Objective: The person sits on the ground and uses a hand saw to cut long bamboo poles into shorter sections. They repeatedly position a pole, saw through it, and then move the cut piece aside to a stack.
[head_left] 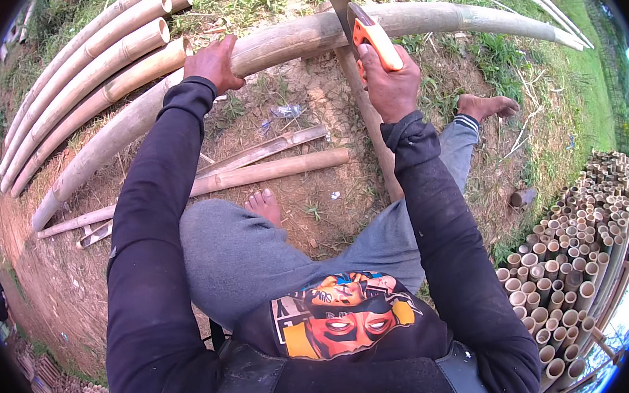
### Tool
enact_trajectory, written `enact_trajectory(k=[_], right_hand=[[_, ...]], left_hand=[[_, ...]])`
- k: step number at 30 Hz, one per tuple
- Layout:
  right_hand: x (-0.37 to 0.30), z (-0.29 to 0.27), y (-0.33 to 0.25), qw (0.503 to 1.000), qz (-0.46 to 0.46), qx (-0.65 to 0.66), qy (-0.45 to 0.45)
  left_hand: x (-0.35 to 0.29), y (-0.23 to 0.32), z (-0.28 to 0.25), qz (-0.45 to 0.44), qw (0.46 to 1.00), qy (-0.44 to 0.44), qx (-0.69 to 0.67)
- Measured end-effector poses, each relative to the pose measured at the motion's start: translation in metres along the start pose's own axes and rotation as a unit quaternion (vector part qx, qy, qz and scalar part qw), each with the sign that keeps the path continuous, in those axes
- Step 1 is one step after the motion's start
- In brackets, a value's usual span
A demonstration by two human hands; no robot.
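Observation:
A long, thick bamboo pole [287,42] runs across in front of me, from the lower left to the upper right. My left hand [214,64] is closed over it, left of the middle. In my right hand [392,81] is a hand saw [378,42] with an orange and white handle. Its metal blade points away from me and lies across the pole, seemingly touching it. Under the pole by the saw stands a slanting wooden support [370,129]. I cannot make out a cut where the blade meets the bamboo.
Several cut bamboo poles [108,61] lie at the far left. A bamboo pole [275,170] and a split bamboo length [266,150] rest on the ground before my legs. Many short bamboo pieces [557,273] are stacked at the right. A crumpled plastic scrap [286,111] lies nearby.

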State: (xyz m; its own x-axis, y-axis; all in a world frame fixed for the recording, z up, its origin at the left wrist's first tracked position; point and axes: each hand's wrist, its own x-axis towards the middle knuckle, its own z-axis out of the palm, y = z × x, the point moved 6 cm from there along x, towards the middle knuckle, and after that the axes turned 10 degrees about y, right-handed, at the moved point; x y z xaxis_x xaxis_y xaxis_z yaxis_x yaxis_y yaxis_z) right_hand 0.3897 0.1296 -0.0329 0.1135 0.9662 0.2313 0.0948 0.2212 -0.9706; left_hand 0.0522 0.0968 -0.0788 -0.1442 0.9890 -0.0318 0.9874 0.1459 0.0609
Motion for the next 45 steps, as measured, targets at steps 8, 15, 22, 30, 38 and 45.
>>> enact_trajectory(k=[8, 15, 22, 30, 38, 45], right_hand=[[-0.162, -0.133, -0.037, 0.994, -0.063, -0.087, 0.001], [0.008, 0.0, 0.012, 1.0, -0.003, 0.006, -0.011], [-0.197, -0.16, -0.024, 0.987, -0.011, -0.16, -0.008], [0.009, 0.004, 0.015, 1.0, -0.018, -0.002, -0.016], [-0.195, -0.158, -0.018, 0.991, -0.013, -0.132, 0.001], [-0.013, -0.017, 0.008, 0.998, -0.021, -0.044, -0.026]], left_hand=[[0.001, -0.001, 0.007, -0.001, 1.0, -0.005, 0.004], [0.0, 0.0, 0.002, -0.008, 1.0, -0.01, 0.007], [0.001, -0.005, 0.012, 0.009, 1.0, 0.024, 0.012], [0.001, -0.002, 0.003, -0.009, 1.0, -0.006, 0.012], [0.001, -0.005, 0.011, 0.017, 0.999, 0.04, -0.003], [0.002, -0.002, 0.006, -0.007, 1.0, -0.011, 0.012]])
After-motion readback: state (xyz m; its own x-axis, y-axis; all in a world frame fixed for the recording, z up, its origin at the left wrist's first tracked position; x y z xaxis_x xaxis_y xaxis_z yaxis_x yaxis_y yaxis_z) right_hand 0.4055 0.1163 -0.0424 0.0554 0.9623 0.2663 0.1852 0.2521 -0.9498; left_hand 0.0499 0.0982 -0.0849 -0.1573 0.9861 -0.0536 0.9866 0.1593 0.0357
